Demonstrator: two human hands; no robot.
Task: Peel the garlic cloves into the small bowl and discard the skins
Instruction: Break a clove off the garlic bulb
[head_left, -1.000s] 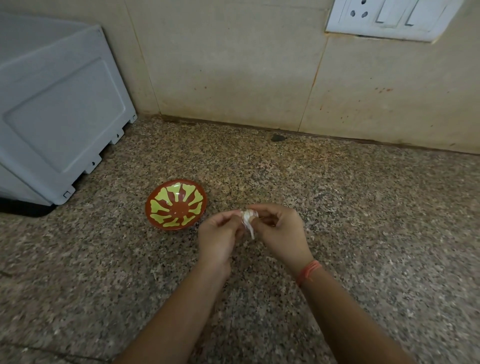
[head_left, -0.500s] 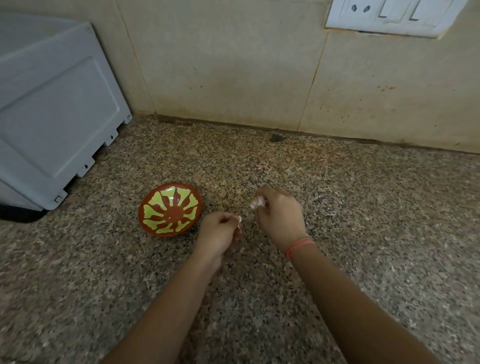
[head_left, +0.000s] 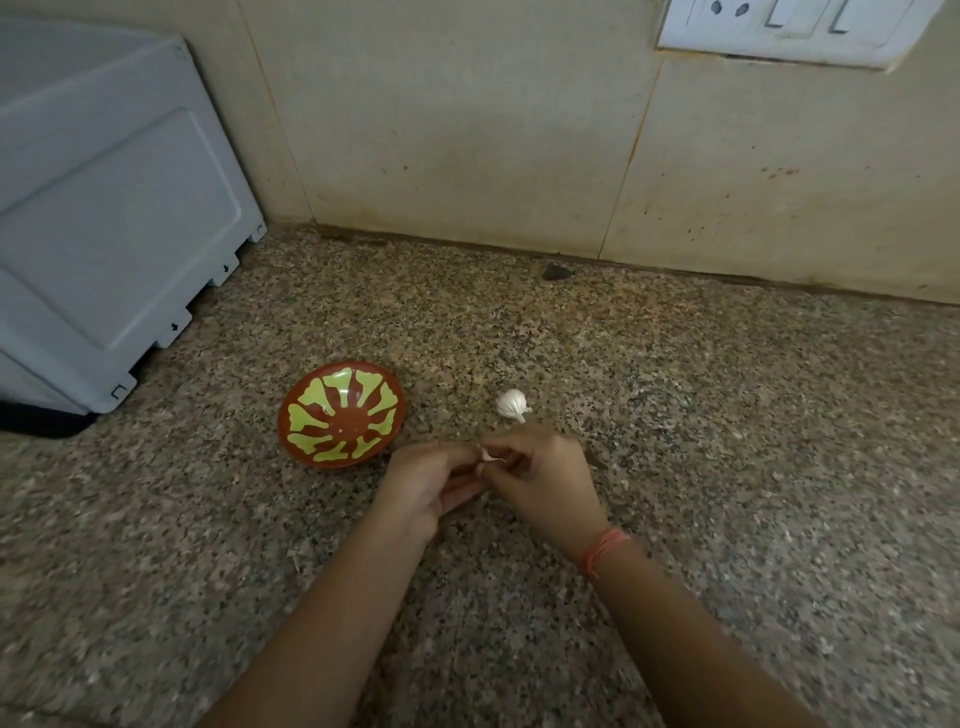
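A white garlic bulb (head_left: 512, 404) lies on the speckled granite counter, just beyond my hands. My left hand (head_left: 426, 480) and my right hand (head_left: 540, 480) meet over the counter and pinch a small garlic clove (head_left: 488, 457) between their fingertips; a bit of pale skin sticks out of it. The small red bowl (head_left: 343, 414) with a yellow-green flower pattern stands to the left of my left hand, close to it. I see no clove in the bowl, only a few tiny pale flecks.
A grey appliance (head_left: 109, 218) fills the back left corner of the counter (head_left: 727, 441). A tiled wall with a white switch plate (head_left: 800, 28) closes the back. A small dark spot (head_left: 555, 272) lies at the wall's foot.
The bulb that my right hand held now lies on the counter. My hands came back together around a single clove.
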